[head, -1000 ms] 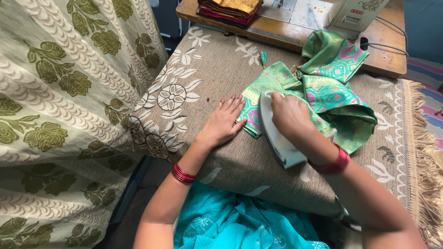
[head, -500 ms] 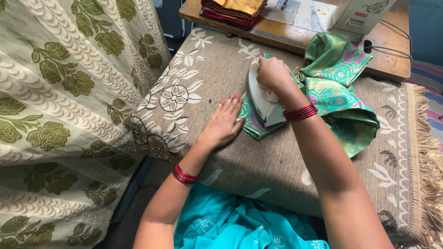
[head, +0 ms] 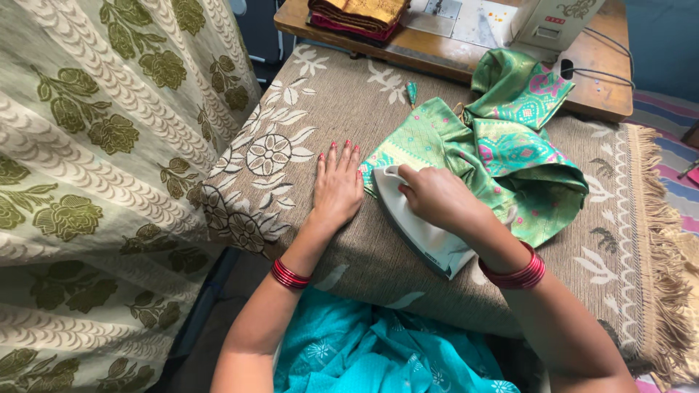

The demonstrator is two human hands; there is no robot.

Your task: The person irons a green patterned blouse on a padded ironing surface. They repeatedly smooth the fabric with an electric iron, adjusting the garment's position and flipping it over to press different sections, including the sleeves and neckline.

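Observation:
A green patterned garment (head: 502,145) with pink and teal motifs lies bunched on a brown floral-woven cloth (head: 291,138) that covers a padded surface. My right hand (head: 440,198) grips the handle of a white clothes iron (head: 422,233), whose tip rests on the garment's near left edge. My left hand (head: 337,185) lies flat, fingers together, on the brown cloth just left of the garment and touches its edge. Red bangles circle both wrists.
A wooden sewing table (head: 466,54) stands behind, with a sewing machine (head: 557,22) and folded yellow and red fabric (head: 357,14) on it. A green floral curtain (head: 95,167) hangs at the left. The cloth's fringe (head: 666,262) runs down the right side.
My right hand has drawn the iron back toward me, from the far part of the garment's edge to its near edge. My left hand has stayed flat beside the garment.

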